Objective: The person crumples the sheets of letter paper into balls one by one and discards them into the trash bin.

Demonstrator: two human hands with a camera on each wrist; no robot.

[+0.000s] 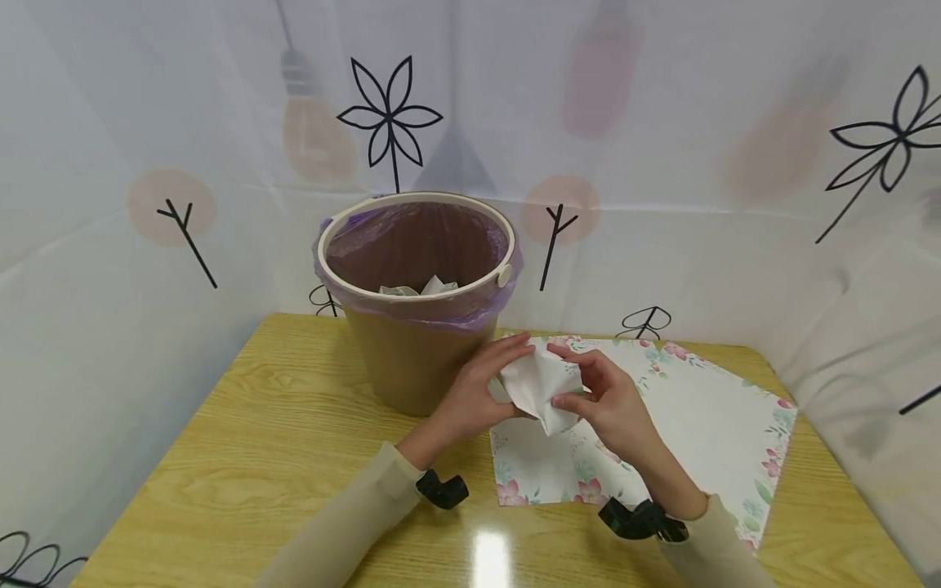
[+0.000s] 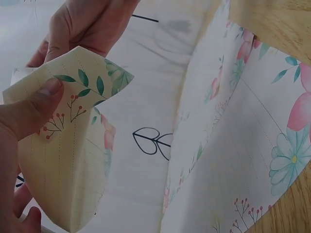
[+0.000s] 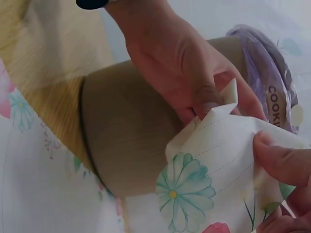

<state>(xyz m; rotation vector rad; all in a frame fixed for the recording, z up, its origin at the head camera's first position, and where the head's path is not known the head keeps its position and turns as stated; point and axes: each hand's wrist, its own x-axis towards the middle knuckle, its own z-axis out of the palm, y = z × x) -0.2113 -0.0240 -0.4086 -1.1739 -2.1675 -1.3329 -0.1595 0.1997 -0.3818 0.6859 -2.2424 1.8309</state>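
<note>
Between both hands is a partly crumpled sheet of floral-bordered paper (image 1: 542,382), held just above the table. My left hand (image 1: 476,394) grips its left side, with the thumb beneath in the head view. My right hand (image 1: 616,406) pinches the right side between thumb and fingers. In the left wrist view the folded paper (image 2: 73,160) shows dotted lines, green leaves and red berries. A blue flower shows on the same paper (image 3: 223,160) in the right wrist view. Some fingertips are hidden behind it.
A brown bin (image 1: 419,359) with a purple liner (image 1: 470,314) stands behind my left hand; crumpled paper (image 1: 435,286) lies inside. More floral sheets (image 1: 706,425) lie on the wooden table (image 1: 265,441) under and right of my hands. A patterned cloth (image 1: 662,147) hangs behind.
</note>
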